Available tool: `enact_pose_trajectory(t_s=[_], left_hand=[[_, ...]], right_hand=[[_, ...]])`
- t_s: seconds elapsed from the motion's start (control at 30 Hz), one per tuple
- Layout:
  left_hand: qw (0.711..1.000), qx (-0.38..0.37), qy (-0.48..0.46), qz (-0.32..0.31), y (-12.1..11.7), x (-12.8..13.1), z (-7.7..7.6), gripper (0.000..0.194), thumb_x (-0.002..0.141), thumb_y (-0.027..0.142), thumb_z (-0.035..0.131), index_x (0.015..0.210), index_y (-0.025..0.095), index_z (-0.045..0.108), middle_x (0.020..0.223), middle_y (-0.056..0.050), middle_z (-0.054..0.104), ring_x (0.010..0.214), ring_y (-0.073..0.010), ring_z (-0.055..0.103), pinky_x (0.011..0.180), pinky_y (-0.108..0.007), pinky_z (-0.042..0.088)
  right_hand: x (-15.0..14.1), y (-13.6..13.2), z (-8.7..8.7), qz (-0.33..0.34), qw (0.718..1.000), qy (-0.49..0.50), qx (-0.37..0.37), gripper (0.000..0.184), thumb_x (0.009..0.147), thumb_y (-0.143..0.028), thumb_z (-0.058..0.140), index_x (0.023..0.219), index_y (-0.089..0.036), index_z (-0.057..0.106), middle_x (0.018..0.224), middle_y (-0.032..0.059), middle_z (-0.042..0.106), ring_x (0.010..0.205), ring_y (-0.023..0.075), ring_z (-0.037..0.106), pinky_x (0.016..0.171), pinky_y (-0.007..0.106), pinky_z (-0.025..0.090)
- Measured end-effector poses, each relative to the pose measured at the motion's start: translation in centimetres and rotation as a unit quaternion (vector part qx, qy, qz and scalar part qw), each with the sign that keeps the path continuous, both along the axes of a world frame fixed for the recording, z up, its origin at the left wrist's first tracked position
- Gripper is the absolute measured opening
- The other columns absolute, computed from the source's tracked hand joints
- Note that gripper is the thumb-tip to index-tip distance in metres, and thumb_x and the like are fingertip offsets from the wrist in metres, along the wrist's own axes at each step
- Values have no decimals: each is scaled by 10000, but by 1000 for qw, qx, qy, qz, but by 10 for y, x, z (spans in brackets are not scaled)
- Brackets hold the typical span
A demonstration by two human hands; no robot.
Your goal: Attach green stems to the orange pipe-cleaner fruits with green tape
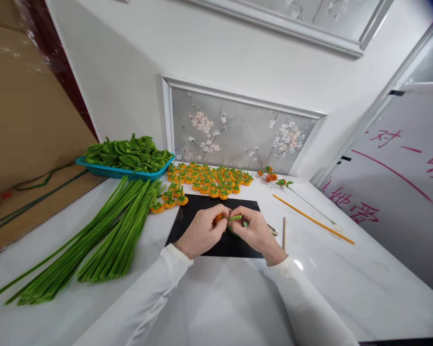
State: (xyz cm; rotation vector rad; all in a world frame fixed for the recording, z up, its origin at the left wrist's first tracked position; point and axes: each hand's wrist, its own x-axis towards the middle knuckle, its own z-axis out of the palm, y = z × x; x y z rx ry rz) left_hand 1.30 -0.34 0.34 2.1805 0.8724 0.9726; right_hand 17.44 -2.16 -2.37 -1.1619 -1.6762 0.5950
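Both hands meet over a black mat [187,222] on the white table. My left hand [202,231] is closed, pinching a small orange pipe-cleaner piece [219,217]. My right hand [252,229] is closed on a short green pipe-cleaner piece [235,218] that touches the orange one. Both arms wear white sleeves. What lies under the right palm is hidden.
A long bundle of green pipe cleaners [104,235] lies at the left. Behind it a blue basket [126,172] holds bent green pieces. Several finished orange-and-green pieces [209,181] lie along the wall. An orange pipe cleaner [312,219], a wooden stick [284,233] and a flower stem [299,194] lie at the right.
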Motion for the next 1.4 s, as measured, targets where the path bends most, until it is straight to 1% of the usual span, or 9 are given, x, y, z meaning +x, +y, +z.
enact_pose_trajectory(t_s=[0.27, 0.4, 0.57, 0.67, 0.73, 0.93, 1.07, 1.23, 1.4], left_hand=[[999, 0, 19, 34, 3, -1, -1, 92, 796, 154, 462, 754, 178, 540, 674, 7, 604, 564, -114, 524, 543, -221, 382], [999, -17, -36, 25, 6, -3, -3, 99, 792, 160, 498, 884, 189, 521, 775, -13, 643, 614, -130, 589, 579, -235, 443], [998, 21, -49, -18, 7, -5, -1, 154, 813, 153, 496, 948, 189, 560, 995, -79, 640, 886, -192, 641, 652, -254, 491], [995, 81, -23, -44, 5, -5, 1, 172, 801, 106, 493, 917, 179, 598, 998, -107, 629, 1178, -252, 511, 706, -254, 494], [993, 104, -16, -45, 4, -5, 1, 192, 784, 81, 499, 918, 178, 599, 986, -110, 628, 1243, -255, 452, 731, -258, 494], [994, 105, -5, -16, 3, -5, 1, 124, 781, 102, 517, 856, 162, 595, 1104, -122, 584, 1040, -217, 586, 744, -271, 487], [995, 97, -7, -26, 4, -5, 2, 113, 783, 93, 495, 810, 167, 577, 1003, -83, 616, 885, -172, 605, 714, -254, 476], [996, 83, -2, -25, 5, -5, 1, 134, 788, 89, 469, 805, 167, 577, 838, -35, 630, 722, -132, 570, 655, -232, 453], [997, 73, -8, -14, 7, -5, -1, 164, 785, 101, 467, 821, 164, 615, 829, -33, 641, 703, -129, 561, 634, -227, 439]], right_hand=[[-1, -1, 0, -20, 997, -36, 70, 129, 750, -169, 546, 738, -162, 675, 632, 4, 572, 555, 113, 457, 526, 227, 371], [-1, -1, 0, -18, 996, -27, 84, 119, 731, -151, 549, 700, -163, 663, 622, -1, 556, 552, 111, 452, 518, 228, 355], [-1, 3, -1, -8, 994, 105, -20, 109, 717, -257, 600, 690, -154, 621, 544, -34, 490, 490, 90, 390, 465, 216, 310], [-2, 5, 0, -6, 979, 189, -79, 158, 669, -294, 645, 638, -145, 600, 518, -44, 467, 465, 72, 346, 436, 206, 264], [-2, 5, 0, -3, 970, 218, -109, 181, 645, -301, 671, 617, -138, 600, 500, -51, 449, 455, 60, 312, 429, 202, 236], [-1, 2, 2, 45, 958, 233, -159, 241, 619, -348, 712, 680, -124, 651, 511, -37, 480, 453, 58, 332, 429, 207, 247], [0, 0, 6, 60, 965, 206, -152, 257, 633, -369, 711, 699, -124, 671, 531, -23, 499, 470, 64, 349, 445, 216, 265], [2, 0, 3, 86, 974, 175, -119, 257, 704, -391, 669, 749, -138, 682, 525, -29, 474, 463, 68, 342, 441, 217, 256], [3, 2, -2, 52, 995, 83, -27, 140, 751, -272, 594, 771, -153, 665, 601, -8, 563, 516, 97, 450, 492, 220, 359]])
